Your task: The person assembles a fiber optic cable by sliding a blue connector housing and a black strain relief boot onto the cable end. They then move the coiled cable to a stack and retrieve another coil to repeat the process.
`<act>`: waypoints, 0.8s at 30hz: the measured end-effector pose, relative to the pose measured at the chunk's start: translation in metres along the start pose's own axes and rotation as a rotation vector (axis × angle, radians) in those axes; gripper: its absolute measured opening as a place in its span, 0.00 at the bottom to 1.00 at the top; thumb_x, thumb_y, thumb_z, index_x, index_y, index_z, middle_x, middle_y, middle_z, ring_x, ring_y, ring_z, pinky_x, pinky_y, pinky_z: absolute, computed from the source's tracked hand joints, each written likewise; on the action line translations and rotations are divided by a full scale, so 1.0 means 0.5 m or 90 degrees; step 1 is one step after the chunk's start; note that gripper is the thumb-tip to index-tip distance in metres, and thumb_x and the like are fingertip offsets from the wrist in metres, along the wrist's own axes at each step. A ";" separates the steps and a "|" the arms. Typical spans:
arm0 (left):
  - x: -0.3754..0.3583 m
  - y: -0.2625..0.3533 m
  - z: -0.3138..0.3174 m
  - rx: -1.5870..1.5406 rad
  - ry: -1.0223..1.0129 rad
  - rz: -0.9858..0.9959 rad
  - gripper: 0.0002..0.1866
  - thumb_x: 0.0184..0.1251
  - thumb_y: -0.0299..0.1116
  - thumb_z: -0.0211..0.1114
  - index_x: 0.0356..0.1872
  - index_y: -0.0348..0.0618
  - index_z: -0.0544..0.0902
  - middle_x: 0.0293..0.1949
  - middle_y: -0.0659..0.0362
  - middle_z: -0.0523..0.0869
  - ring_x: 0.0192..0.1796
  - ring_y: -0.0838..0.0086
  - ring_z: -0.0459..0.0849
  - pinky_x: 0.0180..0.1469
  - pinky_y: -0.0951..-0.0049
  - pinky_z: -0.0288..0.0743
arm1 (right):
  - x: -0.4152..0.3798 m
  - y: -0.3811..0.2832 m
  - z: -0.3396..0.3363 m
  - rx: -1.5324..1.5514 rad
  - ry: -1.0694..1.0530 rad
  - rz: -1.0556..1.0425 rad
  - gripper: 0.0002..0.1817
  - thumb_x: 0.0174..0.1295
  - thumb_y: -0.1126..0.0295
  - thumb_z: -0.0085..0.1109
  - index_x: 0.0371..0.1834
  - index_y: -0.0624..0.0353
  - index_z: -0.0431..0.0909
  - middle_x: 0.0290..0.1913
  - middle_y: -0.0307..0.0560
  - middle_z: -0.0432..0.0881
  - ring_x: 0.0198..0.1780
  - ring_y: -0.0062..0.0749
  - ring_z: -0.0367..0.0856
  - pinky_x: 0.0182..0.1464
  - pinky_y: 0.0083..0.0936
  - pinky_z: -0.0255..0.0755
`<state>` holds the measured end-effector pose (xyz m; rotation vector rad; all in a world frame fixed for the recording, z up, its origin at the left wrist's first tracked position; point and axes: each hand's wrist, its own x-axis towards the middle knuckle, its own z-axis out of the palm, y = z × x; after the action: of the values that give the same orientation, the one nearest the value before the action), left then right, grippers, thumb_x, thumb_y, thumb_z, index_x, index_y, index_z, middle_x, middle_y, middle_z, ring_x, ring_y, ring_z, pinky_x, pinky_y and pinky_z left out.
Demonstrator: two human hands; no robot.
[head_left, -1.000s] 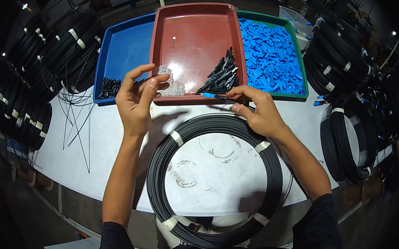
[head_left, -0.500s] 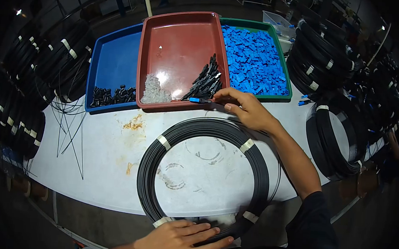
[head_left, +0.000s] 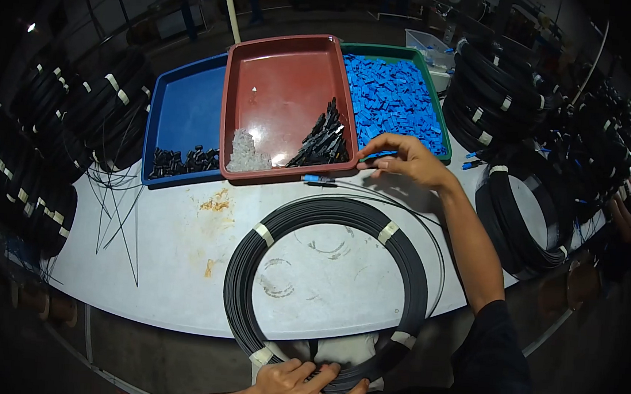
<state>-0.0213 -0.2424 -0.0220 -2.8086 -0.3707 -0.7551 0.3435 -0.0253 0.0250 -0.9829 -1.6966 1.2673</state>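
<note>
A large coil of black cable (head_left: 415, 284), bound with white tape, overhangs the table's front edge. At its bottom, my left hand (head_left: 295, 387) has its fingers curled onto the coil. My right hand (head_left: 406, 161) is over the near left corner of the green tray (head_left: 447, 144), beside the red tray (head_left: 226, 117). Its thumb and forefinger tips are pressed close together; whatever is between them is too small to make out. Below that hand, the cable's end with a blue connector (head_left: 314, 178) lies in front of the red tray.
Blue pieces (head_left: 392, 92) fill the green tray. Clear pieces (head_left: 248, 152) and black pieces (head_left: 323, 139) lie in the red one. The blue tray (head_left: 190, 108) holds small black parts (head_left: 183, 160). More coils (head_left: 522, 219) stand right and left, with loose cables at left.
My right hand has let go of the cable's connector end and moved right to the green tray's corner. My left hand's fingers, flatter before, are now curled on the coil. The view has shifted slightly.
</note>
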 end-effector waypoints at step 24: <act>0.087 -0.117 -0.224 -0.912 0.583 -0.776 0.55 0.30 0.20 0.77 0.70 0.43 0.62 0.38 0.47 0.82 0.28 0.68 0.85 0.26 0.70 0.85 | -0.025 -0.027 0.026 0.307 -0.072 -0.028 0.41 0.74 0.35 0.42 0.77 0.56 0.61 0.60 0.50 0.82 0.62 0.38 0.82 0.65 0.36 0.75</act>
<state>-0.0537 -0.2083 0.1030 -2.0769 -1.9311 -3.3813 0.3347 -0.0441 0.0338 -0.5927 -1.3849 1.6257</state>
